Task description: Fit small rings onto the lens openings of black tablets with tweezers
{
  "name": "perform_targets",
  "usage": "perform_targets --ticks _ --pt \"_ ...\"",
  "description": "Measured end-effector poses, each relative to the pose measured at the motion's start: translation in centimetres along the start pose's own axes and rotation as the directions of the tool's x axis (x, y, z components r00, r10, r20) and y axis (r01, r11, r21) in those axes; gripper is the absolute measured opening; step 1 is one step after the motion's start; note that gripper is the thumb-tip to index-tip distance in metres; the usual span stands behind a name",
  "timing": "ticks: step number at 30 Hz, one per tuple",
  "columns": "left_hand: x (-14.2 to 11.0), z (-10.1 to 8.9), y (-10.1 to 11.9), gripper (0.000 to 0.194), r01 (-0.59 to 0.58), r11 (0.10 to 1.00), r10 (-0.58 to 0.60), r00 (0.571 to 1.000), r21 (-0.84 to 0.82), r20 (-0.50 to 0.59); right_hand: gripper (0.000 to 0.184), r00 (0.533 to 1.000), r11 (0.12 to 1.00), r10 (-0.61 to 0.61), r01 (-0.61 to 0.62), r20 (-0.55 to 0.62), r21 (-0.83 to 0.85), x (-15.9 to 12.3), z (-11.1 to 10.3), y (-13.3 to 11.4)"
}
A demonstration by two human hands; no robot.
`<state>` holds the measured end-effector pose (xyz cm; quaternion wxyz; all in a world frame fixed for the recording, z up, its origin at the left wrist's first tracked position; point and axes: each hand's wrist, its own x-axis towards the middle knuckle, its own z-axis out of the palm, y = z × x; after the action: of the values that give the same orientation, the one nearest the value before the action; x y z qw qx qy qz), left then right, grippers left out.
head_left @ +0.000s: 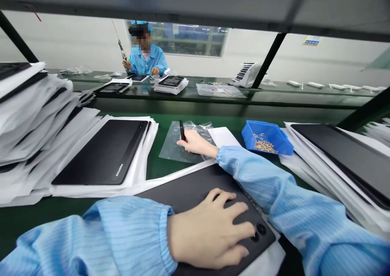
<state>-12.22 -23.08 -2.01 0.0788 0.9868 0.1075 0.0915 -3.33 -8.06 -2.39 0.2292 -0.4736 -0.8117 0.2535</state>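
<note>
My left hand (210, 227) lies spread flat, gripping nothing, on the black tablet back (189, 188), fingertips just beside its camera lenses at four o'clock. At twelve o'clock, my right hand (195, 142) pinches a slim black strip (182, 130) upright above a clear plastic bag (175, 146).

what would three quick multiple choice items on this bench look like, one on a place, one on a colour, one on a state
1. Where does the left hand rest?
A. on the dark tablet back
B. in the tray
C. on the far bench

2. What colour is the tray of small parts?
A. red
B. blue
C. white

3. How does the right hand stand?
A. flat and empty
B. pinching a thin black piece
C. out of sight

Answers: 1 A, its palm lies flat on the panel; 2 B, its walls are blue; 3 B, its fingers grip the piece over the clear bag.
</note>
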Motion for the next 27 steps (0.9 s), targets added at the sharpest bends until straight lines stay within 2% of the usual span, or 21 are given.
perform_targets --ticks 3,6,9,11,13,15,18,20,27 --pt "0.0 -0.1 0.0 0.031 0.000 1.000 0.000 1.000 -0.010 0.020 0.020 0.996 0.997 -0.025 0.018 -0.087 -0.078 -0.6 -2.0 -0.5" --pt "0.0 -0.4 0.2 0.032 0.001 1.000 0.000 0.999 -0.028 0.033 0.023 0.991 0.993 0.000 -0.016 -0.131 -0.119 -2.6 -4.8 -0.8" --pt "0.1 -0.8 -0.1 0.033 0.037 0.998 -0.037 0.999 -0.045 0.009 0.029 0.997 0.990 0.047 -0.054 -0.056 -0.130 -5.6 -7.0 -0.4" --pt "0.0 -1.0 -1.0 0.031 0.152 0.987 -0.153 0.988 -0.044 -0.032 0.022 0.996 0.990 0.073 -0.065 0.058 -0.127 -7.4 -7.9 0.2" --pt "-0.1 -1.1 -2.3 0.029 0.326 0.945 -0.328 0.940 -0.038 -0.091 0.013 0.985 0.990 0.083 -0.064 0.154 -0.124 -8.5 -8.3 1.0" --pt "-0.3 -1.1 -3.8 0.025 0.478 0.878 -0.477 0.865 -0.034 -0.154 0.013 0.978 0.992 0.075 -0.053 0.194 -0.116 -8.8 -8.4 1.8" --pt "-0.6 -1.0 -5.5 0.017 0.591 0.806 -0.581 0.787 -0.014 -0.207 0.018 0.975 0.995 0.057 -0.039 0.213 -0.089 -8.6 -8.1 2.6" --pt "-0.7 -1.0 -6.0 0.013 0.616 0.788 -0.603 0.769 -0.005 -0.213 0.016 0.970 0.997 0.055 -0.040 0.235 -0.068 -8.5 -8.0 2.9" --pt "-0.3 -1.2 -5.5 0.007 0.618 0.786 -0.607 0.772 0.002 -0.190 0.012 0.964 0.998 0.046 -0.030 0.263 -0.061 -8.4 -7.7 3.6"
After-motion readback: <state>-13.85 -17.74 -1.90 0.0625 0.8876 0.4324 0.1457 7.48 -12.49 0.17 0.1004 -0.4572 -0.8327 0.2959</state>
